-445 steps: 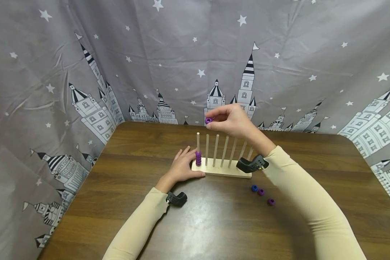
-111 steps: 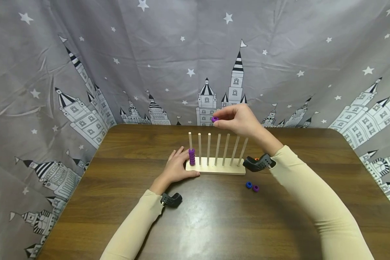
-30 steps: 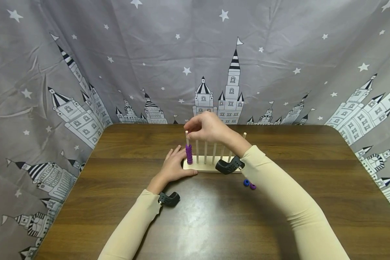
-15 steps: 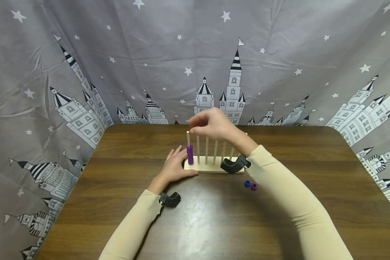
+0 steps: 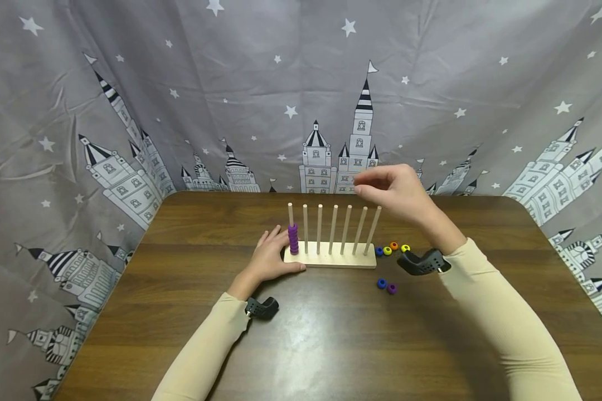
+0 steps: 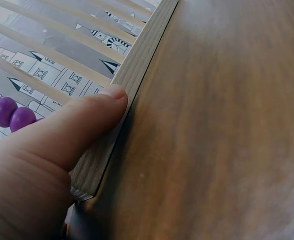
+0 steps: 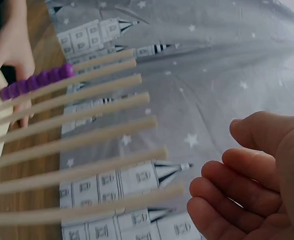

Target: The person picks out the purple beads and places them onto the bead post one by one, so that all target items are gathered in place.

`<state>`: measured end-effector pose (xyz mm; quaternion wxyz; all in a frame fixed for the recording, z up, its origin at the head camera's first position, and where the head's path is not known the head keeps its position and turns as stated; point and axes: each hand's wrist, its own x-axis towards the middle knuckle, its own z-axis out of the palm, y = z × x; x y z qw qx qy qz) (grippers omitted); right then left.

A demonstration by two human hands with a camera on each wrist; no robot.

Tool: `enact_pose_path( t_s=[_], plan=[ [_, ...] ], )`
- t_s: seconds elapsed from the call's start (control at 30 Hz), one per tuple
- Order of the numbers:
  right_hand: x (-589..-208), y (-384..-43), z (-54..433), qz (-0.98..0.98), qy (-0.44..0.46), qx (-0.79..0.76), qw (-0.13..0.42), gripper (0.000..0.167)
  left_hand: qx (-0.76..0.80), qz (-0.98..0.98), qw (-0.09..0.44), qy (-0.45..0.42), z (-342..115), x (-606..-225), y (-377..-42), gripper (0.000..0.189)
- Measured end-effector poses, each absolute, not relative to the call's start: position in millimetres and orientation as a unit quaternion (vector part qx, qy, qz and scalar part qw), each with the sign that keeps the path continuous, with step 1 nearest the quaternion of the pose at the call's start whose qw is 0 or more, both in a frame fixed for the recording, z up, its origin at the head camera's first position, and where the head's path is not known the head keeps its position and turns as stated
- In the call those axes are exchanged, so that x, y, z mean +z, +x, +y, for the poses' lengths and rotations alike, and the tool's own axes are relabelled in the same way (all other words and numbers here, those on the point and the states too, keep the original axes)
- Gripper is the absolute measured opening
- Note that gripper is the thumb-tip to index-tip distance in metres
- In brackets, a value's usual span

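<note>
A pale wooden peg stand (image 5: 331,257) with a row of upright pegs is on the table. Several purple beads (image 5: 293,239) are stacked on its leftmost peg, whose top is bare. My left hand (image 5: 271,259) holds the stand's left end, the thumb along the front edge and the other fingers behind. In the left wrist view the thumb (image 6: 96,112) presses against the base. Above and right of the pegs, my right hand (image 5: 398,192) is in the air. Its fingers (image 7: 237,185) are loosely bent, and nothing is between them and the thumb.
Right of the stand lie a blue bead (image 5: 379,252), a yellow bead (image 5: 387,251), an orange bead (image 5: 393,245) and another yellow bead (image 5: 405,248). Nearer are a blue bead (image 5: 382,283) and a purple bead (image 5: 392,288). A grey castle-print curtain (image 5: 261,83) hangs behind the table.
The right hand carried purple beads earlier; the stack on the leftmost peg has grown and fewer loose purple beads remain. It has since moved right from that peg without a bead. The left hand stays.
</note>
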<state>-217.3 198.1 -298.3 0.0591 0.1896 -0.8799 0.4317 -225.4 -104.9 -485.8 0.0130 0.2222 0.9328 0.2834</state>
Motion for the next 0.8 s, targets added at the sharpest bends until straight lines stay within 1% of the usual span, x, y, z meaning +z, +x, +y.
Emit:
enact_pose_path(
  t_s=[0.13,0.27,0.5,0.63,0.8],
  plan=[
    [-308,-204,223,-0.885,0.171,0.426,0.084,0.024,0.282,0.933,0.010,0.225,-105,-486,-225,0.074],
    [-332,-190,244,-0.887,0.160,0.422,0.098,0.021,0.282,0.933,0.014,0.224,-104,-486,-226,0.074],
    [-381,-172,266,-0.900,0.134,0.409,0.072,0.020,0.280,0.934,0.012,0.221,-104,-486,-226,0.074],
    [-405,-162,275,-0.908,0.116,0.399,0.049,0.021,0.282,0.933,0.012,0.222,-104,-486,-226,0.074],
    [-431,-151,282,-0.922,0.103,0.371,0.033,0.023,0.283,0.933,0.010,0.223,-105,-488,-226,0.074]
  ],
)
